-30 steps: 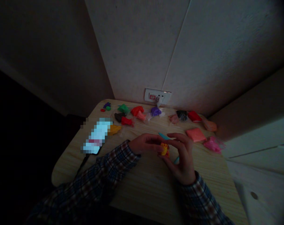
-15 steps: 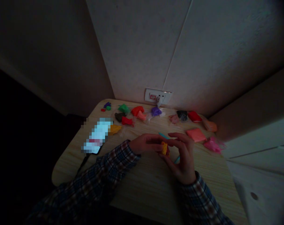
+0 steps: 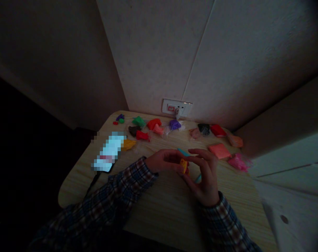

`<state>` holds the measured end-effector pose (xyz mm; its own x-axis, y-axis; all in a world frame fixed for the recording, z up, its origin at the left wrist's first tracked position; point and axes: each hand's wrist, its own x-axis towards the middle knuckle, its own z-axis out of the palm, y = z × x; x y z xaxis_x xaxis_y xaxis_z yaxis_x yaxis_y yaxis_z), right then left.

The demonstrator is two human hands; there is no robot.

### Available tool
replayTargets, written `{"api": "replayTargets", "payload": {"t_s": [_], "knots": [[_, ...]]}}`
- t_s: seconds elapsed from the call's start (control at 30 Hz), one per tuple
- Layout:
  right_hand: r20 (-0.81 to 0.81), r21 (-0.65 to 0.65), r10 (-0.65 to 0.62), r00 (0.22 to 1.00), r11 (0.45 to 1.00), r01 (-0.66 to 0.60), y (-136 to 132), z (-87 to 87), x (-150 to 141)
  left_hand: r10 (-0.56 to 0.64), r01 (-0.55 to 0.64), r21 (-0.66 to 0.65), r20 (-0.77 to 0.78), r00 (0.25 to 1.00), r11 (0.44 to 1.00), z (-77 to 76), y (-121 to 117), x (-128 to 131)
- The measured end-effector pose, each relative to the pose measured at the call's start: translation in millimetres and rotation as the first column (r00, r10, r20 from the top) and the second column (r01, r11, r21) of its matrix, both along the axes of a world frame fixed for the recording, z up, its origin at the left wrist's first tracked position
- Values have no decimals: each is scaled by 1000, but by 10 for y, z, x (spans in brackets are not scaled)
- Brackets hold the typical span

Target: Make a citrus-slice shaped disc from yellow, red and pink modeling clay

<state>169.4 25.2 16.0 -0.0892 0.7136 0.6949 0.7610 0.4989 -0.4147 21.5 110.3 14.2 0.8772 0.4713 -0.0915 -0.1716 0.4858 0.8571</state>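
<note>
Between my two hands, above the front half of the wooden table, is a small lump of yellow modelling clay (image 3: 184, 165). My left hand (image 3: 165, 161) closes on its left side with thumb and fingertips. From the other side my right hand (image 3: 204, 175) grips the same lump, thumb below and a fingertip on top, with other fingers raised. Fingers cover part of the lump, and a reddish patch shows beside the yellow. Behind and under the hands lies a thin blue tool (image 3: 183, 152), partly hidden.
Bagged clay lies along the table's (image 3: 153, 206) back edge, including a green pack (image 3: 139, 121), purple pack (image 3: 175, 124) and black pack (image 3: 204, 128). A coral slab (image 3: 219, 151) and pink bag (image 3: 239, 162) sit right. A lit phone (image 3: 110, 152) lies left. A plug (image 3: 178, 112) fills a wall socket.
My left thumb and fingertips have shifted slightly on the yellow clay, opening a wider gap between thumb and forefinger. My right hand stays nearly still, and the table items have not moved.
</note>
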Motion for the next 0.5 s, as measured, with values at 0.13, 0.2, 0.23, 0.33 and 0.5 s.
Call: {"api": "replayTargets", "payload": {"t_s": [0.13,0.2,0.23,0.33,0.5], "knots": [[15,3,15,1000,1000,-15,2,5,7,14,-14,14,8,1000,1000,6,4,-1],[14,4,15,1000,1000,-15,0,7,5,12,-12,19,15,1000,1000,5,4,2],[12,5,12,1000,1000,-12,-1,6,2,7,-8,21,19,1000,1000,2,2,4],[17,-1,-6,1000,1000,6,-3,1,-10,7,-7,125,-5,1000,992,-10,-4,9],[55,-99,-22,998,995,27,36,-8,65,309,-114,606,-229,923,787,-26,55,-23]]}}
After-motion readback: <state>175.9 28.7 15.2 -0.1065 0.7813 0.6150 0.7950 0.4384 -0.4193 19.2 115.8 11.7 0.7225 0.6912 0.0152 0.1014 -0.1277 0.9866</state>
